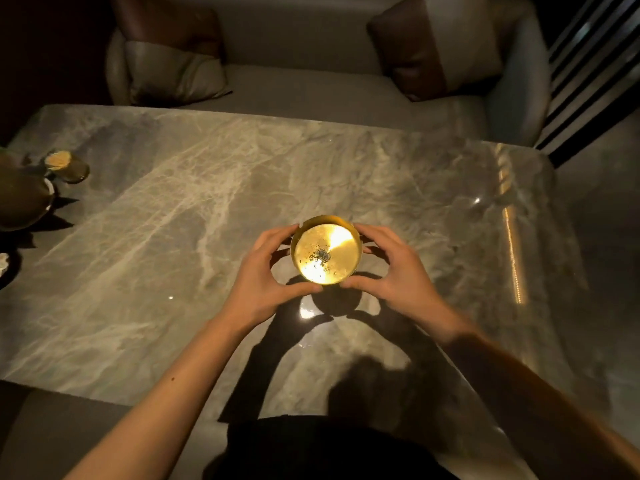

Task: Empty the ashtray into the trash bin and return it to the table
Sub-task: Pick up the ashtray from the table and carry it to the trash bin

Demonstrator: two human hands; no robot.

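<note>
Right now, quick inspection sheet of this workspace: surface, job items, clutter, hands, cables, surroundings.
Surface: marble table, glossy, with light glare.
Job's things: gold ashtray, upright, ash specks inside; whether lifted or resting is unclear. Trash bin: nothing seen.
Clutter: dark vessels at the table's left edge.
Hands: left hand and right hand cup the ashtray's sides.
Cables: nothing seen.
Surroundings: sofa beyond the table with two cushions; dim room.
</note>
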